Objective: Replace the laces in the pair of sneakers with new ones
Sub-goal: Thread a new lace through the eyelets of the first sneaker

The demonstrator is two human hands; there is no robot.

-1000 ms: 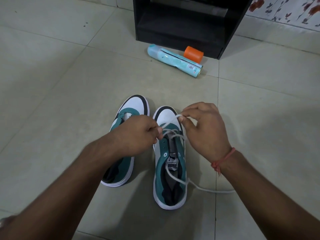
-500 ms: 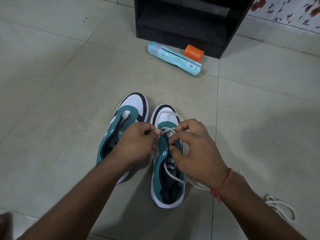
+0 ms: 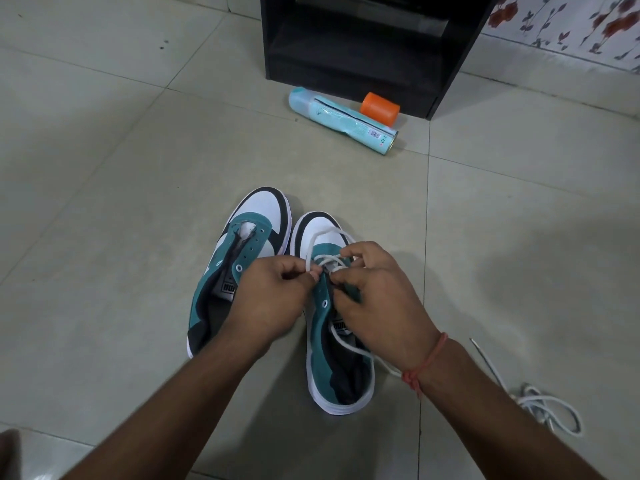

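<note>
Over the right sneaker (image 3: 337,327), my left hand (image 3: 273,299) and right hand (image 3: 377,299) both pinch the soft, limp white lace (image 3: 327,244); best held near its stiff tip.

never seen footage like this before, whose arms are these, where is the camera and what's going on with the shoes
There is no machine here. The camera sits on a person's head and looks down, so the two arms are that person's own. On the tiled floor stand two teal and white sneakers. The left sneaker has bare eyelets. The right sneaker is partly threaded with a white lace. The left hand pinches that lace, and the right hand grips it at the eyelets. A loose lace lies on the floor at the right. Farther off lie a pale blue can and an orange cap beside a black cabinet.
</note>
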